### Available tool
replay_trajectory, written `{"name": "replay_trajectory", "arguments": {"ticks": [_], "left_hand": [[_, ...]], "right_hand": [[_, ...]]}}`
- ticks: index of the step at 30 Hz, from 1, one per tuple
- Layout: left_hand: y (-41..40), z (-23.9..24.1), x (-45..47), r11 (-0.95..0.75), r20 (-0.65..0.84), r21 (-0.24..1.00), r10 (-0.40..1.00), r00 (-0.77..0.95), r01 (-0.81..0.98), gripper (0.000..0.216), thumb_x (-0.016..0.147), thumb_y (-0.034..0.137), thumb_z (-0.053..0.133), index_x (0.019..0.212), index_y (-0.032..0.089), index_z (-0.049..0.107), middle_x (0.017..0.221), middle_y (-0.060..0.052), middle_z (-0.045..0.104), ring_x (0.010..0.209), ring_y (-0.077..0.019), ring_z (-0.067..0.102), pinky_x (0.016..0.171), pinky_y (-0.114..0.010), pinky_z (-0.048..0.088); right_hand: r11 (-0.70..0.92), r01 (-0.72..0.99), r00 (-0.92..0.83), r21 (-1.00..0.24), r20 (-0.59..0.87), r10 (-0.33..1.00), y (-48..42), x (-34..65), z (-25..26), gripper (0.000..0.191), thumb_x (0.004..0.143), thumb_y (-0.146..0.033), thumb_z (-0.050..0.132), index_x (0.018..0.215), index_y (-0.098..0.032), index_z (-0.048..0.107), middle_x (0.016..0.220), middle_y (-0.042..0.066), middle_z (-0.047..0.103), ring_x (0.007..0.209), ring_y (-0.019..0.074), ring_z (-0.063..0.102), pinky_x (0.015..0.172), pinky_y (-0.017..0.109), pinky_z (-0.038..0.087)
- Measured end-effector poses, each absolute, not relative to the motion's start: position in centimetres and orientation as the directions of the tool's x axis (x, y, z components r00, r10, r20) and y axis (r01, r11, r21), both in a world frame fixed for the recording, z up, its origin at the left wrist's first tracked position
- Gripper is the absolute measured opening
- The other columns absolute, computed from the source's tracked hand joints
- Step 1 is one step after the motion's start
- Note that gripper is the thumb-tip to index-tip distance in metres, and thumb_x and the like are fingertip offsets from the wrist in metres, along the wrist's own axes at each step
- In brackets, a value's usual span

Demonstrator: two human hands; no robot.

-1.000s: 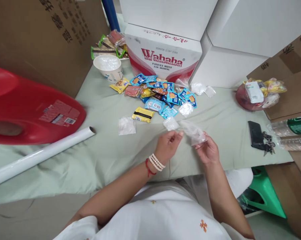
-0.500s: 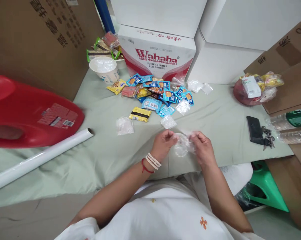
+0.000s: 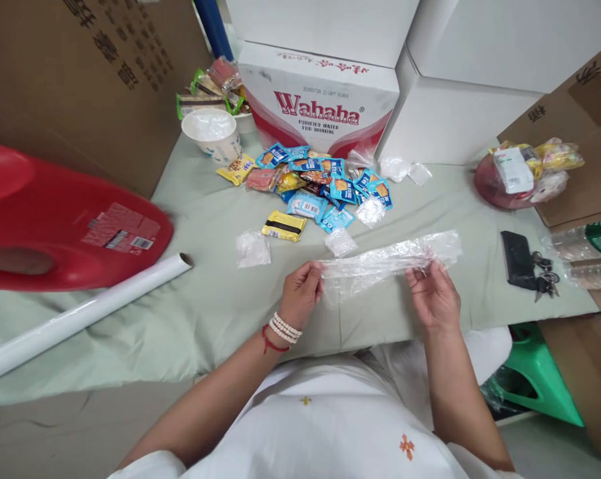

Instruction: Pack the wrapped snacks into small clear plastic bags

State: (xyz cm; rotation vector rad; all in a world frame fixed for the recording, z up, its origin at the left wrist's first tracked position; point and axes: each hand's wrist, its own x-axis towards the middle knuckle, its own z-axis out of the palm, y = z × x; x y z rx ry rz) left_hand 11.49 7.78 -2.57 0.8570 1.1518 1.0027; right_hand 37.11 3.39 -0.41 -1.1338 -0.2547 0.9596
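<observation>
Left hand (image 3: 303, 293) pinching one end of clear plastic bag (image 3: 387, 259), right hand (image 3: 432, 296) pinching it near the other end. Bag pulled taut between the hands, held just above the counter (image 3: 220, 299). Long axis runs left-right, tilted slightly up toward the right; right end sticks out past the right hand's fingers. Both hands equally on it, neither nearer. Bead bracelet (image 3: 285, 327) and red cord on left wrist.

Just beyond the bag: small crumpled clear packets (image 3: 341, 242), another off to the left (image 3: 253, 249). Yellow-black packet (image 3: 283, 226) near those. Further back, pile of blue and orange snack packets (image 3: 325, 183) in front of a Wahaha box (image 3: 320, 100). White bowl (image 3: 213, 133) left of the pile, more wrapped snacks behind it.

Far left: red plastic seat (image 3: 65, 219) lying on the counter, white roll (image 3: 80, 313) diagonal in front of it. Right: phone with keys (image 3: 522, 263), red dish (image 3: 500, 189) with packets, bottles at the edge. Green stool (image 3: 540, 386) below, on the floor.
</observation>
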Motion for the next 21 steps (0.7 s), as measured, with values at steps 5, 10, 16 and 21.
{"name": "replay_trajectory", "arguments": {"ticks": [5, 10, 16, 21], "left_hand": [[7.2, -2.4, 12.0, 0.305, -0.302, 0.935, 0.952, 0.043, -0.180, 0.056, 0.085, 0.074, 0.063, 0.082, 0.018, 0.065, 0.055, 0.005, 0.054, 0.042, -0.0066, 0.041, 0.043, -0.021, 0.031], [6.3, -2.3, 12.6, 0.330, -0.313, 0.934, 0.941, 0.132, -0.138, 0.057, 0.087, 0.073, 0.060, 0.072, 0.018, 0.064, 0.055, 0.002, 0.057, 0.043, -0.0083, 0.045, 0.045, -0.023, 0.034], [6.5, -2.7, 11.3, 0.484, -0.472, 0.855, 0.875, 0.110, -0.188, 0.056, 0.086, 0.072, 0.057, 0.078, 0.016, 0.064, 0.063, -0.002, 0.063, 0.040, -0.0068, 0.039, 0.043, -0.023, 0.028], [6.0, -1.9, 10.1, 0.161, -0.146, 0.979, 0.982, -0.123, 0.122, 0.041, 0.088, 0.054, 0.065, 0.107, 0.018, 0.064, 0.081, -0.001, 0.061, 0.063, -0.0125, 0.053, 0.059, -0.026, 0.045]], "right_hand": [[-0.230, -0.332, 0.534, -0.915, -0.384, 0.753, 2.8, 35.6, -0.1, 0.056, 0.075, -0.066, 0.081, 0.107, -0.022, 0.070, 0.095, 0.005, 0.076, 0.070, 0.0148, 0.070, 0.051, 0.024, 0.059], [-0.430, -0.358, 0.254, -0.829, -0.530, 0.809, 2.9, 31.3, -0.9, 0.052, 0.068, -0.058, 0.089, 0.098, -0.018, 0.073, 0.089, 0.005, 0.074, 0.058, 0.0090, 0.057, 0.036, 0.016, 0.038], [-0.338, -0.434, 0.314, -0.835, -0.492, 0.812, 4.6, 30.7, -1.3, 0.045, 0.057, -0.044, 0.096, 0.076, -0.018, 0.064, 0.069, -0.004, 0.061, 0.048, 0.0029, 0.037, 0.036, 0.015, 0.022], [-0.333, -0.405, 0.355, -0.851, -0.482, 0.801, 4.2, 31.5, -1.1, 0.048, 0.054, -0.046, 0.097, 0.077, -0.018, 0.065, 0.068, -0.004, 0.059, 0.048, 0.0031, 0.037, 0.036, 0.016, 0.022]]}}
